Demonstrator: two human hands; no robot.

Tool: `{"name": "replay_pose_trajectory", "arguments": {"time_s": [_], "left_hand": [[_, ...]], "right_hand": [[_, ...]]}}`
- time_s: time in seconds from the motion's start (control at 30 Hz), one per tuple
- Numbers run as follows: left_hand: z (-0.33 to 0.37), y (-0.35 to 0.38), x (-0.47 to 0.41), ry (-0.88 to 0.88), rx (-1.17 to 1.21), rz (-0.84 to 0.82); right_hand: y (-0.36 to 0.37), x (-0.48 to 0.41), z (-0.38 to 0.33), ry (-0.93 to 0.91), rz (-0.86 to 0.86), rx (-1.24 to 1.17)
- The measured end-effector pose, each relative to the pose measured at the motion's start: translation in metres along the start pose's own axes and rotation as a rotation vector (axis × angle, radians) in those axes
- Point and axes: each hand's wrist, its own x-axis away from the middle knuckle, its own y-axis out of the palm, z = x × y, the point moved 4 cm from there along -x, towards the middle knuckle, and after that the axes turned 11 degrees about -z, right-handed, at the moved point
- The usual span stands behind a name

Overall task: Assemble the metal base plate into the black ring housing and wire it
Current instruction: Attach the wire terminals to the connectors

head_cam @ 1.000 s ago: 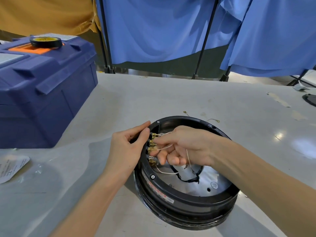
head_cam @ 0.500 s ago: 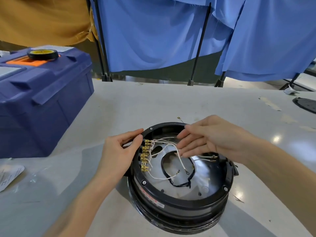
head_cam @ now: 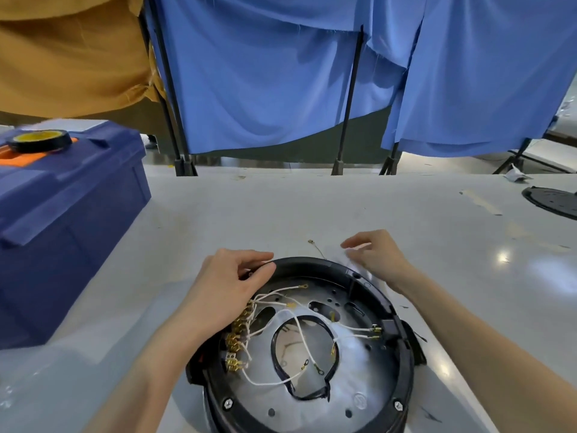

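Black ring housing [head_cam: 402,364] on worktop [head_cam: 312,207], metal base plate [head_cam: 312,404] seated inside. Left hand [head_cam: 228,285] gripping housing rim; right hand [head_cam: 371,254] blurred, grasp indeterminate.

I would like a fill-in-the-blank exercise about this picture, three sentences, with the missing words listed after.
1. The left hand rests on the rim of the black ring ____.
2. The roll of tape lies on top of the ____ toolbox.
3. The right hand is on the table just beyond the housing, near a loose thin ____ with a terminal on its end.

Missing words: housing; blue; wire
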Motion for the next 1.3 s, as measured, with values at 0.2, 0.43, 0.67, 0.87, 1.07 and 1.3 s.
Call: {"name": "replay_pose_trajectory", "arguments": {"time_s": [0.2,0.43,0.67,0.87,1.07,1.3], "left_hand": [[-0.009,-0.001,-0.005,0.008,-0.007,0.0],[-0.01,0.001,-0.003,0.006,0.009,0.009],[-0.009,0.001,-0.003,0.002,0.002,0.002],[-0.008,0.001,-0.002,-0.001,-0.006,0.017],[0.008,-0.007,0.002,0.074,-0.013,0.124],[0.038,-0.003,0.011,0.236,0.169,0.13]], "right_hand": [[0.01,-0.022,0.007,-0.011,-0.005,0.206],[0.025,-0.033,-0.009,-0.057,0.002,0.299],[0.031,-0.041,-0.02,-0.108,-0.049,0.495],[0.037,-0.04,-0.03,-0.106,-0.161,0.762],[0.009,-0.003,-0.067,-0.297,-0.168,0.261],[0.01,0.053,-0.112,-0.419,-0.615,-0.154]]}}
